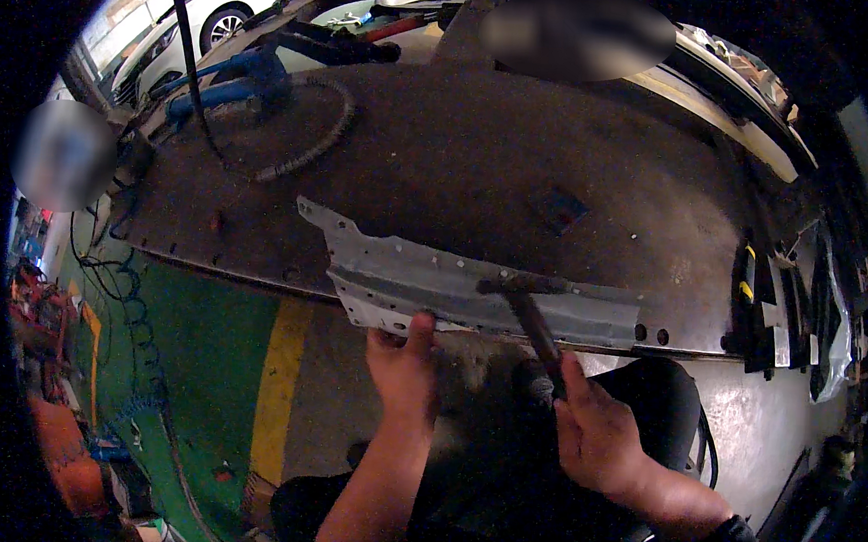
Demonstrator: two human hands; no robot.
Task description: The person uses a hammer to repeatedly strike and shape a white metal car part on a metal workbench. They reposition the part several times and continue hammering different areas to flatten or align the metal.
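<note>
A long grey sheet-metal panel with several small holes lies along the near edge of a dark metal workbench. Its left end sticks out past that edge. My left hand grips the panel's near edge toward the left, thumb on top and fingers hidden underneath. In my right hand is a hammer, fist wrapped round the handle. The hammer's head is over the panel's middle-right part; whether it touches the metal I cannot tell.
A blue clamp-like tool and a curved coiled hose lie at the bench's far left. Dark strips hang at the right end. Coiled air hose dangles left, above green floor. A white car stands behind.
</note>
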